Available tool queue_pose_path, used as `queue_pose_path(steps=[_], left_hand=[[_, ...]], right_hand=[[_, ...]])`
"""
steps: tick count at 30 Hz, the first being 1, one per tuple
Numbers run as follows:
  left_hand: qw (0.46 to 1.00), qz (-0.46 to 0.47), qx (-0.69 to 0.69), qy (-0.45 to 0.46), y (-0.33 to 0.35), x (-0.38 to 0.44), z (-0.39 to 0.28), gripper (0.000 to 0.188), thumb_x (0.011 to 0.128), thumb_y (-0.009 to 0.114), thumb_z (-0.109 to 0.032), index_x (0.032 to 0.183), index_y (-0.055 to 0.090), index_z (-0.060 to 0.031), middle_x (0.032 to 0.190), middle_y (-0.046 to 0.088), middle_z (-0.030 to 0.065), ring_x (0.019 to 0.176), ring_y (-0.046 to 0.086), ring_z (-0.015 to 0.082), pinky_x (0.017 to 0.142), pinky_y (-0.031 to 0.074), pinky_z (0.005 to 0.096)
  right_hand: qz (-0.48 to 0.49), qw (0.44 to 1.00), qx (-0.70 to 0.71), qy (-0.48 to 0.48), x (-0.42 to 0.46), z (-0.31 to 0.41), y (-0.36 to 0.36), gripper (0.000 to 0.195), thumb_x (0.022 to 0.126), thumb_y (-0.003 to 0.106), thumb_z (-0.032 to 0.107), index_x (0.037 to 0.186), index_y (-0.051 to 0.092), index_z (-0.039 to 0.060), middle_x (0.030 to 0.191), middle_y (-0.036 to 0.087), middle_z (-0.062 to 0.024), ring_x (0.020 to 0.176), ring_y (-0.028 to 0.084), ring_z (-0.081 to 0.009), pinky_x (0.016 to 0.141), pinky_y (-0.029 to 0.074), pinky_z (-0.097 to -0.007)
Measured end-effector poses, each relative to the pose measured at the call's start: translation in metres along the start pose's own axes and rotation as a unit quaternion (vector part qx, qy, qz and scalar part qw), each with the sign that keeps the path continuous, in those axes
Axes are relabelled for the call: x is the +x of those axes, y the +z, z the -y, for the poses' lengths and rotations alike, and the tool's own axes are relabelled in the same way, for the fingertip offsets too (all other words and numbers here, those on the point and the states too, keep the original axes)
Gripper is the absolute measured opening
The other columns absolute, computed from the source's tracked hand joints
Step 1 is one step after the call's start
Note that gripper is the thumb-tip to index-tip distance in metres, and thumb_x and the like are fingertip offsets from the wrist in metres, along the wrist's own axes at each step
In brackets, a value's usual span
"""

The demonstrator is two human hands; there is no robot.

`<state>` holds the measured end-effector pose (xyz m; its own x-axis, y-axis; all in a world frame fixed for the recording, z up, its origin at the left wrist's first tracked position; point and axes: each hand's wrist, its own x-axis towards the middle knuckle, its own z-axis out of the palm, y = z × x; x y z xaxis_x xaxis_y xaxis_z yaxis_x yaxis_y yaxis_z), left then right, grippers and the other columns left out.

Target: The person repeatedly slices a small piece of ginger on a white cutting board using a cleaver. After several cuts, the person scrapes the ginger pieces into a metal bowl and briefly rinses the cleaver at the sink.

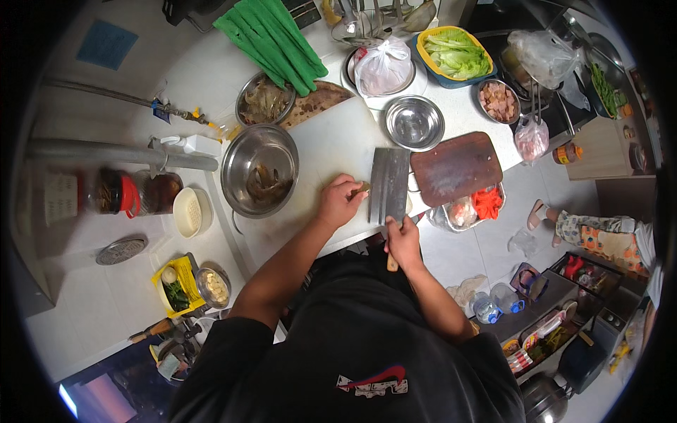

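My right hand [403,243] is closed around the wooden handle of a broad cleaver [390,185], whose blade lies over the right side of a white cutting board [338,132]. My left hand [341,201] pinches a small brownish piece, perhaps a shrimp [362,188], between thumb and fingertips just left of the blade. A steel bowl [232,174] with a few shrimp in it stands at the board's left edge. Behind it is a smaller bowl of shrimp [256,119], partly under a green cloth [272,42]. An empty steel bowl [415,122] stands beyond the cleaver.
A dark brown board [457,168] rests to the right, beside a foil tray [476,224]. Farther back are a bagged bowl [385,69], a lettuce basket [456,53] and a bowl of diced meat [498,101]. Another person's legs [603,238] show at the far right.
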<state>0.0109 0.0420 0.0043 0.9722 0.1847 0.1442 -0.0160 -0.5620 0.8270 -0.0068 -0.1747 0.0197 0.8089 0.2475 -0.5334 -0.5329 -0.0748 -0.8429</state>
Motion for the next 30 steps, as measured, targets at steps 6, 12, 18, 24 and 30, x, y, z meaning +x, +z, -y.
queue_pose_path(steps=[6, 12, 18, 24, 30], left_hand=[[1.000, 0.009, 0.014, 0.003, -0.002, 0.001, -0.001, 0.021, 0.082, 0.085, -0.008, 0.099, 0.076, -0.0006, 0.097, 0.068, 0.0060, 0.071, 0.065, 0.0162, 0.065, 0.054, 0.0290], [1.000, 0.011, 0.007, 0.002, -0.004, 0.001, -0.001, 0.020, 0.082, 0.085, -0.008, 0.099, 0.077, -0.0007, 0.096, 0.068, 0.0059, 0.072, 0.065, 0.0152, 0.064, 0.054, 0.0283], [1.000, 0.002, 0.000, 0.003, 0.001, -0.002, 0.004, 0.019, 0.083, 0.084, -0.008, 0.100, 0.077, -0.0010, 0.095, 0.067, 0.0060, 0.071, 0.065, 0.0149, 0.065, 0.054, 0.0283], [1.000, 0.005, 0.020, 0.014, -0.002, -0.001, -0.001, 0.019, 0.083, 0.084, -0.007, 0.101, 0.078, -0.0017, 0.093, 0.067, 0.0062, 0.070, 0.065, 0.0153, 0.064, 0.053, 0.0286], [0.999, 0.001, 0.026, 0.031, 0.000, -0.001, 0.001, 0.016, 0.085, 0.083, -0.014, 0.096, 0.078, -0.0031, 0.093, 0.067, 0.0070, 0.069, 0.067, 0.0215, 0.062, 0.054, 0.0336]], right_hand=[[0.020, 0.999, 0.010, 0.032, -0.024, -0.017, -0.011, 0.023, 0.106, 0.062, 0.022, 0.098, 0.053, 0.0023, 0.060, 0.052, -0.0021, 0.043, 0.050, -0.0122, 0.040, 0.041, -0.0291], [-0.002, 1.000, 0.014, 0.007, -0.009, -0.005, -0.001, 0.023, 0.105, 0.062, 0.019, 0.094, 0.055, 0.0005, 0.059, 0.055, -0.0029, 0.043, 0.052, -0.0117, 0.042, 0.042, -0.0291], [-0.003, 1.000, -0.024, 0.007, -0.020, -0.006, -0.004, 0.023, 0.105, 0.063, 0.020, 0.094, 0.058, -0.0004, 0.060, 0.056, -0.0025, 0.044, 0.054, -0.0107, 0.042, 0.044, -0.0285], [0.023, 0.999, -0.005, 0.026, -0.023, -0.020, -0.017, 0.026, 0.104, 0.065, 0.020, 0.092, 0.057, -0.0005, 0.058, 0.055, -0.0031, 0.043, 0.055, -0.0109, 0.042, 0.044, -0.0290], [0.021, 0.999, -0.024, -0.005, 0.001, 0.005, -0.009, 0.026, 0.105, 0.064, 0.021, 0.092, 0.051, 0.0024, 0.058, 0.052, -0.0028, 0.041, 0.050, -0.0133, 0.040, 0.040, -0.0297]])
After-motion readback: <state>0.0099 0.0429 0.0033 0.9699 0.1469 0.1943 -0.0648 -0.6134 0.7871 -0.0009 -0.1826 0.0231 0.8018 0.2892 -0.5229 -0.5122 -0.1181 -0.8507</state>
